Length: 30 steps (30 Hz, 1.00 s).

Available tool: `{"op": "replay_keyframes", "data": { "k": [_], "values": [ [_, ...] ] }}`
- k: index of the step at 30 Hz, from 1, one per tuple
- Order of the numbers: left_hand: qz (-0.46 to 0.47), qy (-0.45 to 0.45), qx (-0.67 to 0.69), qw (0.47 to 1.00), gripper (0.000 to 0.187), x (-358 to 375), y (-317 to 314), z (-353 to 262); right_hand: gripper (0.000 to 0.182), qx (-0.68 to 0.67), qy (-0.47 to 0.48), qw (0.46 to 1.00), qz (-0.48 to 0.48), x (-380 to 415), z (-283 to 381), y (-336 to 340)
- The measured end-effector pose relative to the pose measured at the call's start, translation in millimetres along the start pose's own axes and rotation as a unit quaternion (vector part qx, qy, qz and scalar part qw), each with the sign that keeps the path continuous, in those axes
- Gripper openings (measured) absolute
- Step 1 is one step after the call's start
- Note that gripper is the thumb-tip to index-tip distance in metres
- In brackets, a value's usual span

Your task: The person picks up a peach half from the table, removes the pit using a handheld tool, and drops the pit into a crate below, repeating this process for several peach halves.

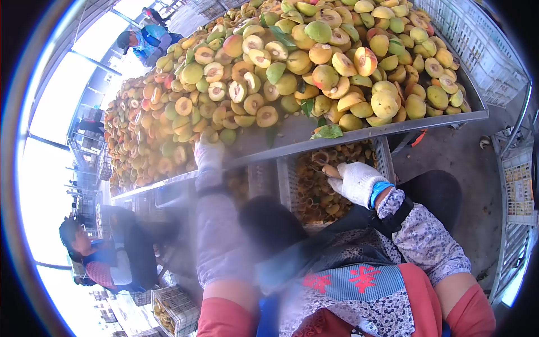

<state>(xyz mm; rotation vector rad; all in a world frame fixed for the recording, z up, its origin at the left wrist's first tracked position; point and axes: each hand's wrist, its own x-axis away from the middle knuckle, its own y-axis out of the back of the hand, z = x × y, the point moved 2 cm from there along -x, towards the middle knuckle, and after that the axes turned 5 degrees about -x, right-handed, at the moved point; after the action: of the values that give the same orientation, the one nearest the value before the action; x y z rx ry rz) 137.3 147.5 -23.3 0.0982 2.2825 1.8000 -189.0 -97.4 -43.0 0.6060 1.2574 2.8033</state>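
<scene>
Your left hand (209,153), in a white glove, reaches up to the near edge of the metal desk (359,133) and rests among the halved peaches (314,62) piled high across it; whether it grips a fruit cannot be told through the blur. Your right hand (355,181), also gloved, is curled shut around a small piece of fruit (330,171), held just above the white plastic crate (284,180) of peach pits and scraps under the desk's edge. The two hands are well apart. A green leaf (328,132) lies on the desk rim. A seated co-worker (104,253) works at lower left.
</scene>
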Motion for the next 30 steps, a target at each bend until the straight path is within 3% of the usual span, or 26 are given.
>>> {"op": "replay_keyframes", "data": {
  "k": [1,2,3,4,5,6,7,8,9,10,11,13,15,17,19,20,23,24,26,30],
  "values": [
    [0.014,0.012,0.07,0.997,0.056,-7.6,-6.1,11.7,0.039,-0.029,0.039,0.999,-0.013,2.8,3.6,2.9],
    [0.005,-0.016,0.332,0.943,0.054,-11.1,-18.2,28.6,0.037,-0.069,0.044,0.997,-0.016,5.0,8.7,7.4],
    [0.003,-0.019,0.331,0.943,0.054,3.7,4.5,8.8,0.037,-0.07,0.046,0.996,-0.019,2.9,10.6,4.8],
    [0.068,0.015,0.511,0.857,0.049,20.3,23.4,-11.8,0.035,-0.142,0.075,0.985,-0.065,0.4,12.2,0.3],
    [0.131,0.049,0.668,0.731,0.043,41.3,40.4,-36.1,0.036,-0.212,0.102,0.966,-0.109,-2.1,13.7,-5.2],
    [0.128,0.047,0.668,0.731,0.043,56.3,46.2,-48.1,0.029,-0.216,0.164,0.945,-0.184,-5.0,17.2,-9.4],
    [0.005,-0.146,0.512,0.847,0.037,69.6,57.0,-62.4,0.029,-0.217,0.166,0.944,-0.186,-4.9,23.5,-6.8],
    [-0.118,-0.328,0.309,0.885,0.03,83.3,65.4,-81.0,0.026,-0.24,0.179,0.928,-0.224,-2.5,31.0,-0.2],
    [-0.117,-0.332,0.31,0.883,0.03,91.6,71.0,-96.8,0.024,-0.261,0.191,0.909,-0.262,-0.3,37.0,5.6],
    [0.067,-0.159,0.582,0.795,0.028,96.0,70.0,-108.6,0.023,-0.273,0.186,0.902,-0.277,-1.2,40.7,9.6],
    [0.243,0.038,0.768,0.591,0.027,104.3,62.9,-122.4,0.023,-0.272,0.184,0.902,-0.281,-0.8,43.4,14.1],
    [0.289,0.001,0.764,0.577,0.032,119.6,53.3,-143.9,0.039,-0.253,0.15,0.918,-0.267,1.3,46.5,20.9],
    [0.3,0.007,0.805,0.511,0.031,131.5,39.9,-157.5,0.038,-0.236,0.152,0.916,-0.288,2.3,47.2,23.1],
    [0.308,0.01,0.81,0.499,0.031,141.5,23.9,-163.5,0.037,-0.212,0.114,0.931,-0.274,-3.2,41.4,19.7],
    [0.259,-0.121,0.824,0.489,0.029,152.0,20.5,-173.6,0.035,-0.198,0.119,0.929,-0.29,-2.7,37.6,20.6],
    [0.261,-0.119,0.825,0.487,0.029,151.4,18.2,-174.2,0.035,-0.176,0.093,0.942,-0.27,-0.5,38.6,26.1],
    [0.332,0.034,0.832,0.443,0.036,147.8,4.7,-169.9,0.033,-0.148,0.078,0.951,-0.26,-2.8,35.3,20.7],
    [0.331,0.037,0.833,0.442,0.036,148.3,-1.2,-168.1,0.032,-0.143,0.092,0.947,-0.273,-3.8,35.3,17.4],
    [0.267,-0.038,0.786,0.556,0.037,148.5,-9.7,-164.8,0.032,-0.126,0.085,0.951,-0.269,-6.4,36.0,14.7],
    [0.276,-0.003,0.8,0.533,0.034,148.7,0.0,-164.5,0.032,-0.112,0.073,0.953,-0.273,-10.6,37.0,8.2]
  ]
}}
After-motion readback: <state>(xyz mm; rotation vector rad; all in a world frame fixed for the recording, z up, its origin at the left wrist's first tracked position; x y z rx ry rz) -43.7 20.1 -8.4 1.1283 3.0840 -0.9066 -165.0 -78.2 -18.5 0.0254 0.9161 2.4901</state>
